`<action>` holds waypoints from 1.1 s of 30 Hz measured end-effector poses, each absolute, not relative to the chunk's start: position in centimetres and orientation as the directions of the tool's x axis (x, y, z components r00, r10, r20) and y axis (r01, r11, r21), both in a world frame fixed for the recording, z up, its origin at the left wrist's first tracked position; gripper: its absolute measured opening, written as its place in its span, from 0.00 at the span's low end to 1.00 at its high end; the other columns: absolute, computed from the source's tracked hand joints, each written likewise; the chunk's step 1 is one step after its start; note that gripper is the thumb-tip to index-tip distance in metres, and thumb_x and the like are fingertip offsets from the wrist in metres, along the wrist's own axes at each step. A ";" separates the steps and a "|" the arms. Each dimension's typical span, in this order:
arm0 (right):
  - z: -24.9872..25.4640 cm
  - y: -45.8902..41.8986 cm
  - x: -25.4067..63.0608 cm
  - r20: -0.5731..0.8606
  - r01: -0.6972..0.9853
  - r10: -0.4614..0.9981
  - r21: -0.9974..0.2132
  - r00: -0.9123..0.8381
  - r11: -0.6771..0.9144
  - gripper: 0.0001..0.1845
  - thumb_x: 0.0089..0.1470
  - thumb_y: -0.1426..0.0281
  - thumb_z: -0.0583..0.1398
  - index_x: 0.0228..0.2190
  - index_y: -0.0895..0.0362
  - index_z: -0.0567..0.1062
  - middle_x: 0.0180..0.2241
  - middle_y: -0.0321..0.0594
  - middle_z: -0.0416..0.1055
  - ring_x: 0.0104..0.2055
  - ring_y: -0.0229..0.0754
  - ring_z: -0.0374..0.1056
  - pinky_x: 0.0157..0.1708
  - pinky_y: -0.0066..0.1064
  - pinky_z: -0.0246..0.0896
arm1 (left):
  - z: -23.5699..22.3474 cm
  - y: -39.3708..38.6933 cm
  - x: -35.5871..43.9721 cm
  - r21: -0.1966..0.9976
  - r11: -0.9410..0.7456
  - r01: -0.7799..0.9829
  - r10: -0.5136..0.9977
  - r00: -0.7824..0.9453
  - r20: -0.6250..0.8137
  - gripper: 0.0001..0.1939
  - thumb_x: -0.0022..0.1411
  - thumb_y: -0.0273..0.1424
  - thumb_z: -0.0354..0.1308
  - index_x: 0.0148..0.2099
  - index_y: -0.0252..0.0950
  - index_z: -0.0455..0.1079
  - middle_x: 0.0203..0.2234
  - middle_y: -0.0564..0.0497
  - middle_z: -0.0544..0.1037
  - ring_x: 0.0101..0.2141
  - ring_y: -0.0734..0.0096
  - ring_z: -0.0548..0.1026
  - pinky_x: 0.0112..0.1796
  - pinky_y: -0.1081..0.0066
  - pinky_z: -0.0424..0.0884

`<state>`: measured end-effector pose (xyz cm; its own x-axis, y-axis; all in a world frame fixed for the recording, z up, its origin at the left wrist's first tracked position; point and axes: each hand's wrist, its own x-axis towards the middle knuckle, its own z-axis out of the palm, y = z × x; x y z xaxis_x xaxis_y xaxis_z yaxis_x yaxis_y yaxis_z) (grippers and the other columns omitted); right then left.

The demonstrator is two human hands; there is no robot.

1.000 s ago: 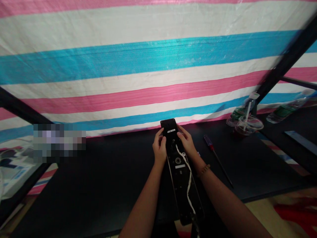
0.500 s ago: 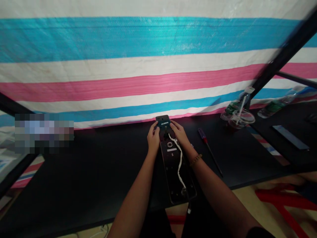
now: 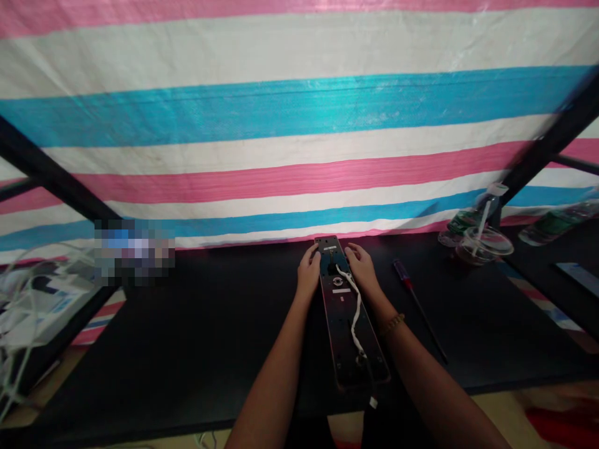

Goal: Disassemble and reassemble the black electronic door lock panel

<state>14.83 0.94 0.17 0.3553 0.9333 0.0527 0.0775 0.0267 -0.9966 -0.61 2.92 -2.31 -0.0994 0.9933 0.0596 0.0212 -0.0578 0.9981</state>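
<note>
A long black door-lock panel [image 3: 345, 324] lies back side up on the dark table, its near end close to the front edge. Along it runs a white-wrapped cable [image 3: 357, 312] that ends in a small white connector [image 3: 373, 403] hanging past the near end. My left hand [image 3: 309, 269] is closed around the panel's left edge near its far end. Across from it, my right hand [image 3: 363, 267] curls its fingers at the right edge. A screwdriver [image 3: 412, 293] with a dark and red handle lies to the right of my right forearm.
A plastic bottle [image 3: 461, 226] and a clear cup [image 3: 484, 243] with a straw stand at the back right. Another bottle [image 3: 556, 223] lies beyond them. White cables [image 3: 21, 324] hang at the left. A striped sheet [image 3: 299, 181] backs the table [image 3: 196, 349].
The view has shifted, so everything sits lower and further right. My fingers, earlier reaching over the panel's far end, now sit more along its sides. The screwdriver stays where it lay.
</note>
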 end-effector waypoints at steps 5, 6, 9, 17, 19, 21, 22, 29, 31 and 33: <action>7.3 -6.0 15.4 0.165 0.191 0.978 -0.972 0.126 0.139 0.28 0.54 0.52 0.60 0.48 0.59 0.75 0.40 0.46 0.77 0.41 0.46 0.73 0.41 0.36 0.69 | -2.8 3.0 -0.6 0.998 -0.057 0.020 0.990 -0.125 0.059 0.19 0.64 0.35 0.55 0.55 0.37 0.73 0.46 0.45 0.80 0.44 0.61 0.78 0.48 0.64 0.72; 8.8 -8.1 15.3 0.160 0.241 0.986 -0.956 -0.040 0.165 0.26 0.57 0.54 0.59 0.51 0.57 0.75 0.41 0.44 0.77 0.41 0.44 0.73 0.41 0.35 0.69 | -2.9 2.9 -0.6 0.998 -0.059 0.018 0.990 -0.126 0.060 0.19 0.64 0.35 0.55 0.55 0.38 0.73 0.46 0.45 0.80 0.44 0.61 0.78 0.48 0.64 0.72; 11.3 -13.8 14.6 0.105 0.474 0.920 -0.832 -0.377 0.289 0.23 0.56 0.63 0.63 0.54 0.50 0.74 0.43 0.40 0.76 0.41 0.42 0.72 0.43 0.34 0.70 | -3.0 2.8 -0.6 0.998 -0.065 0.008 0.990 -0.126 0.066 0.19 0.64 0.36 0.55 0.55 0.39 0.73 0.45 0.46 0.81 0.44 0.62 0.78 0.48 0.64 0.72; 10.1 -17.8 15.8 0.084 0.688 0.858 -0.561 -0.506 0.460 0.09 0.53 0.74 0.65 0.38 0.53 0.80 0.52 0.45 0.70 0.55 0.48 0.67 0.54 0.39 0.67 | -2.8 2.1 -0.5 0.989 -0.135 -0.052 0.982 -0.142 0.127 0.20 0.64 0.39 0.57 0.57 0.41 0.72 0.43 0.47 0.81 0.42 0.63 0.78 0.48 0.63 0.72; 10.2 -18.3 16.3 0.034 0.694 0.840 -0.545 -0.541 0.470 0.08 0.55 0.76 0.63 0.35 0.53 0.79 0.52 0.44 0.69 0.55 0.47 0.67 0.53 0.37 0.67 | -2.6 1.9 -0.4 0.986 -0.153 -0.061 0.980 -0.136 0.144 0.21 0.64 0.39 0.56 0.57 0.41 0.71 0.43 0.47 0.81 0.42 0.64 0.78 0.48 0.64 0.72; 10.3 -19.0 16.6 -0.004 0.706 0.835 -0.535 -0.551 0.464 0.10 0.56 0.78 0.60 0.35 0.53 0.79 0.50 0.43 0.70 0.52 0.44 0.69 0.51 0.35 0.69 | -2.4 1.7 -0.2 0.983 -0.170 -0.067 0.980 -0.119 0.161 0.21 0.65 0.39 0.56 0.58 0.41 0.71 0.42 0.48 0.81 0.40 0.65 0.78 0.47 0.64 0.72; 10.2 -19.5 16.5 -0.014 0.714 0.837 -0.528 -0.548 0.459 0.11 0.56 0.79 0.60 0.37 0.52 0.79 0.49 0.43 0.70 0.52 0.44 0.69 0.51 0.34 0.69 | -2.3 1.6 -0.1 0.982 -0.178 -0.069 0.979 -0.109 0.170 0.21 0.65 0.39 0.55 0.58 0.41 0.70 0.41 0.48 0.81 0.39 0.65 0.78 0.46 0.65 0.73; 8.0 -21.8 14.7 0.036 0.707 0.826 -0.497 -0.562 0.503 0.16 0.59 0.76 0.60 0.46 0.47 0.77 0.43 0.40 0.72 0.47 0.43 0.69 0.45 0.33 0.70 | -2.1 1.3 0.1 0.978 -0.191 -0.084 0.979 -0.082 0.184 0.22 0.64 0.38 0.55 0.58 0.40 0.71 0.38 0.48 0.80 0.35 0.68 0.77 0.42 0.68 0.72; 6.9 -21.8 14.5 0.105 0.698 0.840 -0.507 -0.532 0.505 0.12 0.61 0.73 0.59 0.44 0.49 0.77 0.41 0.41 0.73 0.45 0.43 0.69 0.43 0.33 0.70 | -2.2 1.4 0.1 0.979 -0.184 -0.091 0.981 -0.083 0.177 0.23 0.64 0.39 0.55 0.59 0.39 0.70 0.33 0.49 0.80 0.31 0.70 0.76 0.37 0.69 0.72; 6.0 -21.5 14.5 0.180 0.693 0.859 -0.524 -0.479 0.496 0.10 0.62 0.73 0.58 0.42 0.51 0.78 0.39 0.41 0.73 0.43 0.43 0.69 0.42 0.32 0.70 | -2.3 1.4 0.0 0.978 -0.185 -0.098 0.980 -0.092 0.176 0.23 0.63 0.39 0.56 0.59 0.38 0.70 0.31 0.50 0.79 0.29 0.71 0.75 0.34 0.70 0.71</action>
<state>14.49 -21.52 6.02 -0.4789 0.8593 0.1798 0.6926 0.4957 -0.5240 0.02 1.42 -2.33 -0.0918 0.9801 0.1762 -0.0982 -0.1850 0.9778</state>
